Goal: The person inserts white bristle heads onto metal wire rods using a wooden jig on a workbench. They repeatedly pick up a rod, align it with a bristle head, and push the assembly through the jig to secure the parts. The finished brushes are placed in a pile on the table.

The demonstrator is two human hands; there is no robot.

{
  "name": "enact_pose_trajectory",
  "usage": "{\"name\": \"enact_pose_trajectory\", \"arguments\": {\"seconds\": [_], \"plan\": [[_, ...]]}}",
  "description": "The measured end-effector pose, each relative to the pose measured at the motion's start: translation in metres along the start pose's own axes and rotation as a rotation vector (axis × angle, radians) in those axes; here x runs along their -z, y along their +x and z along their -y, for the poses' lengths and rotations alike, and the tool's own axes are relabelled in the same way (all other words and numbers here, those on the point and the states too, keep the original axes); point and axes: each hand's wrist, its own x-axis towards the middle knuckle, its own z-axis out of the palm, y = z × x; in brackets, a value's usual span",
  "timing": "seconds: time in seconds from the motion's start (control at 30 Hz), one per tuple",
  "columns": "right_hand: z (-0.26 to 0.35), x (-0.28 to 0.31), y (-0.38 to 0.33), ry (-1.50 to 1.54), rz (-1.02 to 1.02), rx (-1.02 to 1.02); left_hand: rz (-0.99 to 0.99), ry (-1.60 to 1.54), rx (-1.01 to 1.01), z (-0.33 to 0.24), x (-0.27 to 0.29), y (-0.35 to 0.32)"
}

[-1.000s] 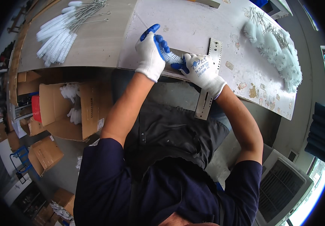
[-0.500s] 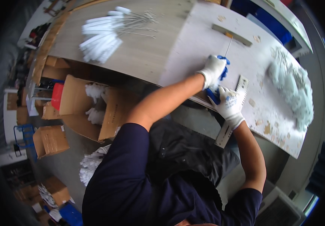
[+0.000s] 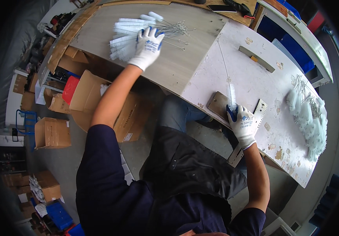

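Observation:
My right hand (image 3: 241, 125), in a white and blue work glove, is closed around the lower end of a white bottle brush (image 3: 231, 93). The brush's bare wire stem points up and away across the pale tabletop. At the far left, my gloved left hand (image 3: 149, 45) lies over a pile of white brushes (image 3: 127, 29), its fingers stretched out and apart. Those brushes' looped wire ends point right. Close to my right hand are a metal block (image 3: 218, 104) at the table edge and a perforated metal strip (image 3: 260, 111).
Bent-looking white brushes with wire stems form a heap (image 3: 306, 122) on the right of the table (image 3: 201, 84). A metal bar (image 3: 256, 59) with a yellowish piece lies farther back. Below the table's left side stands an open cardboard box (image 3: 132, 116).
My left hand has moved from beside the right hand to the pile at far left, letting go of the brush. My right hand stays near the metal strip. The view has shifted.

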Motion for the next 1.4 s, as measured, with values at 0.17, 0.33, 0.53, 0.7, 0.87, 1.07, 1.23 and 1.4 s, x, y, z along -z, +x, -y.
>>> {"name": "enact_pose_trajectory", "arguments": {"seconds": [0.17,0.33,0.53,0.7,0.87,1.07,1.23,1.4], "plan": [[-0.006,-0.001,-0.004,0.015,-0.090,0.071,0.127,0.152,-0.217,0.056,-0.022,0.006],[-0.013,-0.002,-0.006,0.163,-0.124,0.026,-0.246,0.091,-0.291,0.048,0.012,0.032],[-0.016,0.001,-0.002,0.321,-0.283,-0.054,-0.022,-0.616,-0.056,-0.101,0.026,0.008],[-0.027,-0.007,0.001,0.607,-0.299,-0.285,0.428,-1.389,0.496,-0.160,0.010,-0.004],[-0.074,0.018,-0.007,1.267,-0.491,-0.575,0.424,-1.569,0.606,-0.156,0.004,-0.006],[-0.208,0.073,-0.012,1.509,-0.718,-0.889,0.295,-1.547,0.522,-0.163,-0.001,-0.010],[-0.186,0.056,-0.042,1.579,-0.554,-0.957,0.232,-1.540,0.564,-0.171,-0.002,-0.015],[-0.069,0.051,-0.022,1.409,-0.181,-0.676,0.119,-1.874,0.826,-0.186,-0.003,-0.001]]}}
